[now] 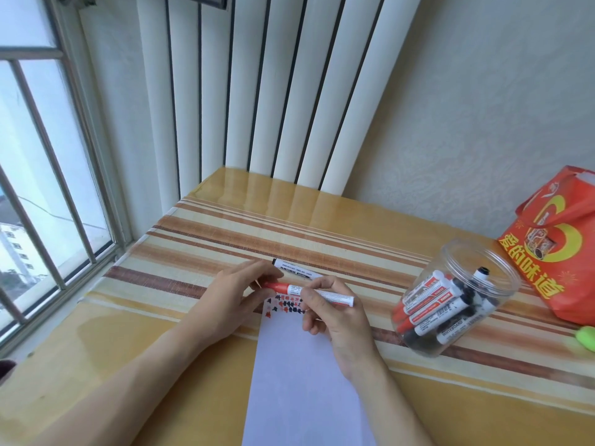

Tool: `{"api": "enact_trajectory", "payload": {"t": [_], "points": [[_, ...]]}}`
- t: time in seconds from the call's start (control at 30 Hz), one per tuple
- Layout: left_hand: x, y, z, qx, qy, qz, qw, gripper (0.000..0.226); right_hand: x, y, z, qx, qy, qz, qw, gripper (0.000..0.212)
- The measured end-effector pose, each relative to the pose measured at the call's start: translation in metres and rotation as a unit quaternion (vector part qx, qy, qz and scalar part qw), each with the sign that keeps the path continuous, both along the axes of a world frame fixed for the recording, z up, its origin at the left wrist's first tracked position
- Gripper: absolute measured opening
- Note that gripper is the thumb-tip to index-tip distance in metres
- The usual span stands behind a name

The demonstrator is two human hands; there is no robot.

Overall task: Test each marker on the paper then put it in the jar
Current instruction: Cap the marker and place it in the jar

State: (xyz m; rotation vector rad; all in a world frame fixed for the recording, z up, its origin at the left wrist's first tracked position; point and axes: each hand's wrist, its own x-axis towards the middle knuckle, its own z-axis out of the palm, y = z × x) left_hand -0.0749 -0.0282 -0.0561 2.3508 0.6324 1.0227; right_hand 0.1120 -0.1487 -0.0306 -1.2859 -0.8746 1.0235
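A red marker [291,288] lies level above the top of a white sheet of paper [306,375]. My left hand [231,297] pinches its red cap end. My right hand [335,313] grips its white barrel. Small red and black test marks [285,305] show on the paper under the marker. Just beyond my hands a black marker [291,271] lies on the table. At the right stands a clear plastic jar [450,297], open at the top, holding several red and black markers.
The table [257,226] has a glossy striped cloth and meets a window at the left and a white radiator behind. A red printed bag [553,249] stands at the far right, with a green object [586,338] at the frame edge.
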Motion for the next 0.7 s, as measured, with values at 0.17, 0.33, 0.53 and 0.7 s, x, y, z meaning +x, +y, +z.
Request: {"api": "enact_trajectory", "payload": {"t": [0.17, 0.33, 0.53, 0.7], "points": [[0.001, 0.004, -0.006, 0.028, 0.038, 0.027, 0.998, 0.024, 0.010, -0.002, -0.002, -0.008, -0.102, -0.020, 0.995, 0.006], [0.008, 0.007, -0.019, 0.040, 0.064, 0.044, 0.996, 0.023, 0.004, -0.004, -0.012, 0.025, -0.384, -0.007, 0.923, 0.015], [0.007, 0.008, -0.017, 0.053, 0.072, 0.021, 0.996, 0.021, -0.001, -0.002, -0.017, 0.082, -0.477, -0.039, 0.874, 0.013], [0.007, 0.009, -0.017, 0.072, 0.066, 0.015, 0.995, 0.020, 0.000, -0.003, -0.020, 0.095, -0.501, -0.049, 0.859, 0.017]]}}
